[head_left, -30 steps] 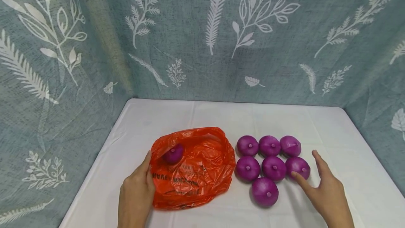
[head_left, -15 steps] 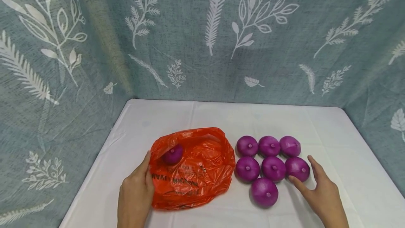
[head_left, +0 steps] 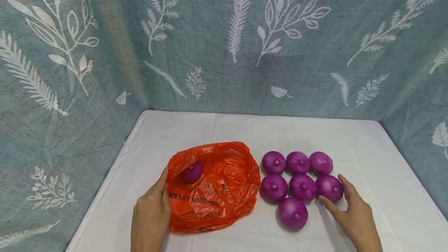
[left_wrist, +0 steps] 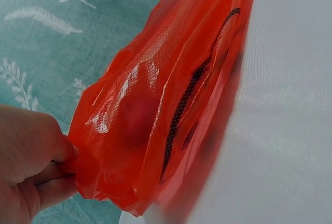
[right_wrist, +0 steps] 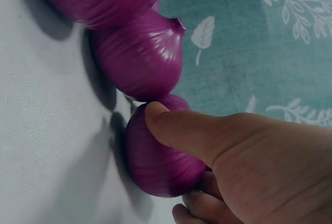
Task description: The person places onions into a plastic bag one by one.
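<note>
The person's right hand (head_left: 355, 215) grips a likely firm, slick onion (head_left: 329, 188), best held round its girth, while the left hand (head_left: 150, 215) pinches the flimsy-looking bag (head_left: 241, 189) at the edge nearest it.

- Head view: even, moderate light; soft sheen on red bag (head_left: 232, 195).
- Left wrist view: dimmer; white glints on the bag, lower right edge blurred.
- Right wrist view: dim; glossy highlights on purple onions (right_wrist: 137, 60), soft shadows across surface (right_wrist: 41, 105).

In the left hand (head_left: 150, 213) I see a crinkled, glossy red plastic bag (head_left: 238, 189); in the right hand (head_left: 358, 219), a smooth, shiny round purple onion (head_left: 329, 188); beneath, matt white cloth (head_left: 367, 158); beyond, matt teal fabric (head_left: 217, 84).
</note>
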`<state>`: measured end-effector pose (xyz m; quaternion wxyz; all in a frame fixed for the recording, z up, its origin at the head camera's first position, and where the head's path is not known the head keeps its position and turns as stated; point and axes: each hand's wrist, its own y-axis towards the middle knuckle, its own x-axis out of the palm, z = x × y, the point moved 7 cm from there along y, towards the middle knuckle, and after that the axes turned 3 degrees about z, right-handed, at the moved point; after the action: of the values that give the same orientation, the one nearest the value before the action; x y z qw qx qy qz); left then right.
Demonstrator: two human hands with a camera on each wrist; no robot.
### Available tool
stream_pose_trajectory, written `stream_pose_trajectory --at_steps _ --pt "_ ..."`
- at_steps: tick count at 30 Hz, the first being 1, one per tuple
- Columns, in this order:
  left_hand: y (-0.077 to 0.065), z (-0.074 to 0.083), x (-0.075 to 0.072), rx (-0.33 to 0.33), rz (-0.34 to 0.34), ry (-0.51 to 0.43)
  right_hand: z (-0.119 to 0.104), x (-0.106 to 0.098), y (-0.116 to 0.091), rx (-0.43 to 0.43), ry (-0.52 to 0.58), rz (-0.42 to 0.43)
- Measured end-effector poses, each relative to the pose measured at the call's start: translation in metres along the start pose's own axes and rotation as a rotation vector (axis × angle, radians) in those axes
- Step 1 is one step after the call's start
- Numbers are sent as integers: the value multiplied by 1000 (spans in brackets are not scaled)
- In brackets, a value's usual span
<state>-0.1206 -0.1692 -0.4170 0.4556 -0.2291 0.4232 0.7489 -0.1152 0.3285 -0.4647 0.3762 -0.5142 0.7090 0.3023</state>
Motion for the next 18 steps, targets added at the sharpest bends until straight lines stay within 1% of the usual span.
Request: stream_pose_trajectory --at_steps 8,18 --pt "-1 0 0 -4 -8 0 4 2 0 48 15 -30" --pt "1 2 -1 -4 -11 1 4 -1 1 112 43 -3"
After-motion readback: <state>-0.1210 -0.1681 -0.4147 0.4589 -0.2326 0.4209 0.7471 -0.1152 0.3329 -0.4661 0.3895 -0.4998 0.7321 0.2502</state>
